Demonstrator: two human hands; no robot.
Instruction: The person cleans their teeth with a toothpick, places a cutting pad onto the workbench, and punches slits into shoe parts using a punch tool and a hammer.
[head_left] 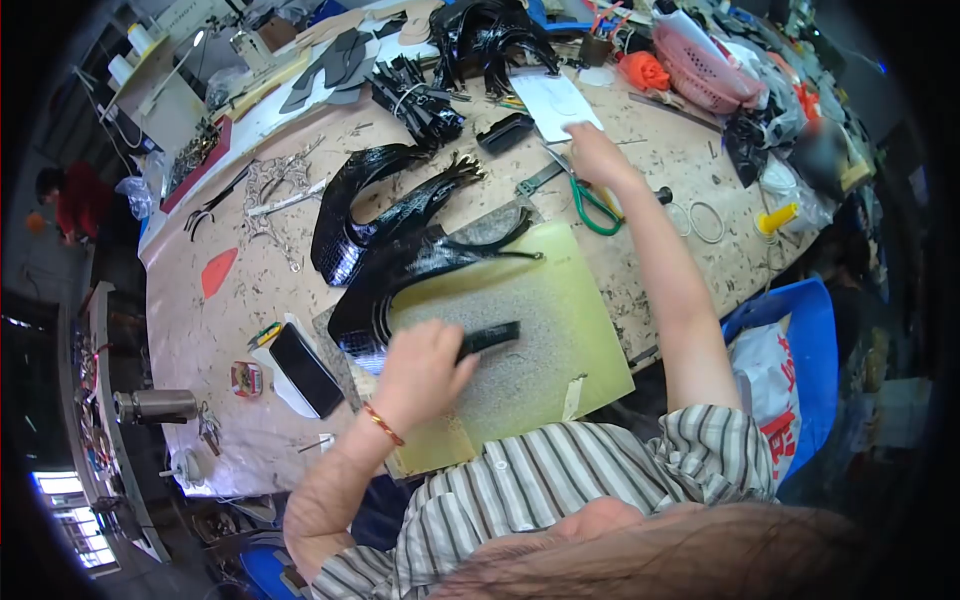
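Note:
My left hand (425, 368) is closed on a black leather strip (490, 338), whose free end sticks out to the right over a yellowish cutting board (585, 330). Just behind that hand, a curved bundle of glossy black leather (375, 285) lies across the board's upper left edge. My right hand (600, 157) is stretched far forward, its fingers drawn together at the lower edge of a white sheet of paper (555, 103); whether anything is between them is hidden. Below that hand lie green-handled scissors (597, 212), beside a grey strap-like piece (541, 178).
More black leather pieces (400, 205) lie beyond the board. A phone (306, 370), a metal flask (155, 406) and an orange-red scrap (219, 271) are on the left. At right stand a yellow spool (778, 218) and a pink basket (705, 65). Another person (80, 200) is far left.

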